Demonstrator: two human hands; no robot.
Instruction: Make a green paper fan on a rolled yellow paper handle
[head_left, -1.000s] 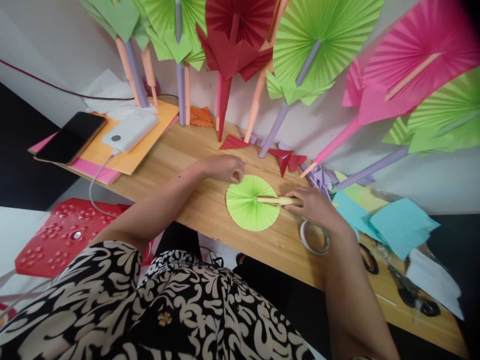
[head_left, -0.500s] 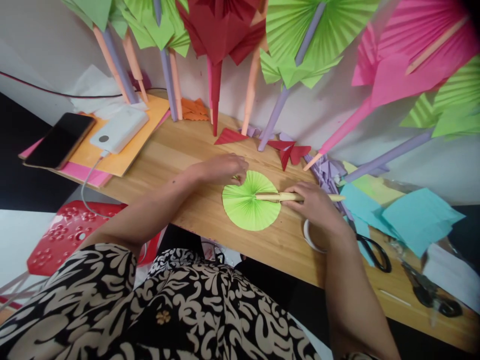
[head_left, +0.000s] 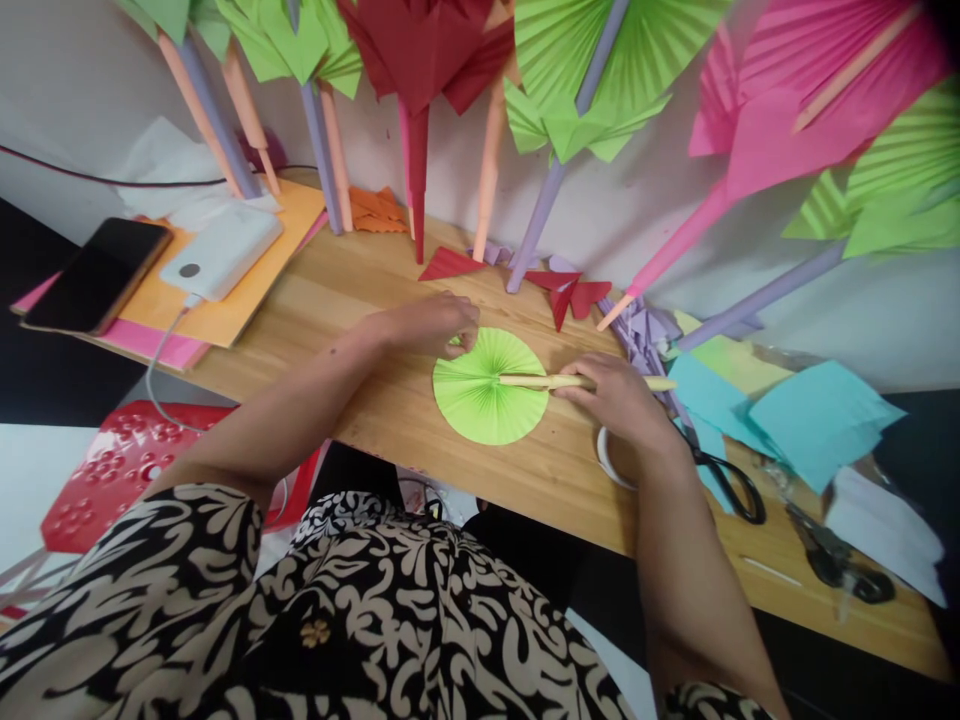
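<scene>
A round, pleated lime-green paper fan (head_left: 491, 410) lies flat on the wooden table. My right hand (head_left: 619, 398) is closed around a pale yellow rolled-paper stick (head_left: 559, 381). The stick's left tip rests over the fan's centre, and its other end sticks out past my hand to the right. At the fan's upper left edge my left hand (head_left: 439, 325) has its fingers curled together. Whatever is between those fingertips is hidden. A white roll of tape (head_left: 611, 460) sits partly behind my right wrist.
Finished paper fans on sticks, including a green one (head_left: 592, 80) and a pink one (head_left: 810, 110), lean on the wall. Black-handled scissors (head_left: 731, 485), turquoise paper sheets (head_left: 825, 415) and another scissors (head_left: 832, 555) lie right. A phone (head_left: 97, 275) and white power bank (head_left: 221, 252) lie left.
The whole view has shifted slightly, so things sit a little further left and higher. The stick looks slightly rolled in my right hand. My left hand stays at the fan's edge.
</scene>
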